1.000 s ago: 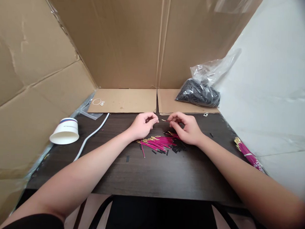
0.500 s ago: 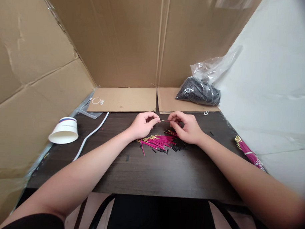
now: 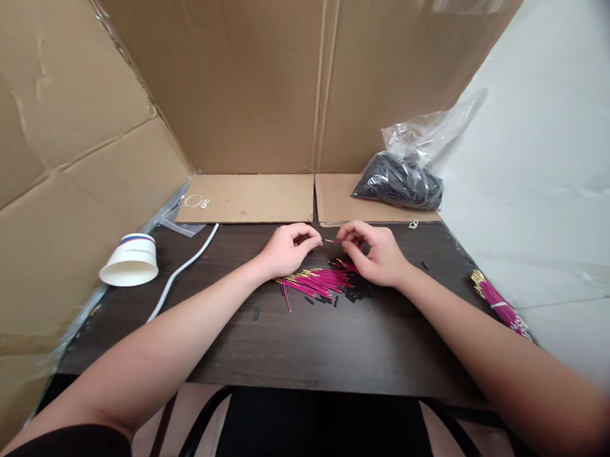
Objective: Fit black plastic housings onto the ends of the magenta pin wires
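Observation:
My left hand (image 3: 289, 250) pinches a small black tube (image 3: 323, 240), most of it hidden by the fingertips. Facing it, my right hand (image 3: 373, 253) is closed on a thin magenta wire with a gold terminal (image 3: 330, 241) at its end. The terminal's tip points left and meets the tube's end or lies just short of it; I cannot tell which. Below both hands lies a pile of magenta wires (image 3: 323, 282) with gold ends. Several short black tubes (image 3: 352, 296) are scattered along its near and right sides.
A clear bag of black tubes (image 3: 399, 184) rests on cardboard at the back right. A tied wire bundle (image 3: 502, 309) lies by the right wall. On the left are a white paper cup (image 3: 128, 262) on its side and a white cable (image 3: 183, 267). Cardboard walls (image 3: 250, 80) enclose the table.
The right hand has shifted very slightly right, and a little more of the wire shows between the hands. Both hands keep their pinch; the pile looks the same.

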`<state>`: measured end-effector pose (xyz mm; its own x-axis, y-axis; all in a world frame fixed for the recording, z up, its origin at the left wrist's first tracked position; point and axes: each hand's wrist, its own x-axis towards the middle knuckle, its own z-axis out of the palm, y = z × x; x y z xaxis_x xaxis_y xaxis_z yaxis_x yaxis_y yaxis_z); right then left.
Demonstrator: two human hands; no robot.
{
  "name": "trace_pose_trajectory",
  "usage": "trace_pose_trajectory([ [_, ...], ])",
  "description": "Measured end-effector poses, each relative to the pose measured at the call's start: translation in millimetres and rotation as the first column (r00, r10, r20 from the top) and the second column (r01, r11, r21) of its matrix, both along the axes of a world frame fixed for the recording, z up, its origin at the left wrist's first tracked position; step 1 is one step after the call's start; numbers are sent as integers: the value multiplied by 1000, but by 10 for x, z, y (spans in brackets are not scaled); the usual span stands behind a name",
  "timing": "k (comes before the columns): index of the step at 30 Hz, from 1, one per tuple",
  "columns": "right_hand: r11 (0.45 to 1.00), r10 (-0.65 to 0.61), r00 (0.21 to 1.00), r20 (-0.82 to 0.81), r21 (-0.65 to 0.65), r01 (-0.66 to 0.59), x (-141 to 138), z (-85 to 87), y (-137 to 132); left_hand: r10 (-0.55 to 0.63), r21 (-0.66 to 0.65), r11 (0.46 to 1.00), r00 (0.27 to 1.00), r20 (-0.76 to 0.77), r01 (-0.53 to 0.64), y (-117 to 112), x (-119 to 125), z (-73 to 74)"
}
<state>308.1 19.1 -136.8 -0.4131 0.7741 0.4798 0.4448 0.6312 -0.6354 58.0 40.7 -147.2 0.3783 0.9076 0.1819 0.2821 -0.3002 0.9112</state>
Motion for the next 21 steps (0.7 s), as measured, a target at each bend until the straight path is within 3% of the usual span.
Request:
trace_pose_trajectory([
  [9,1000,21,998,52,-5,-21,16,29,-4,20,77,997,997,-68,-14,-40,17,44],
  [21,998,58,997,44,-28,-57,-16,40,-32,-26,181,982,989,-143,52,-87,14,67],
])
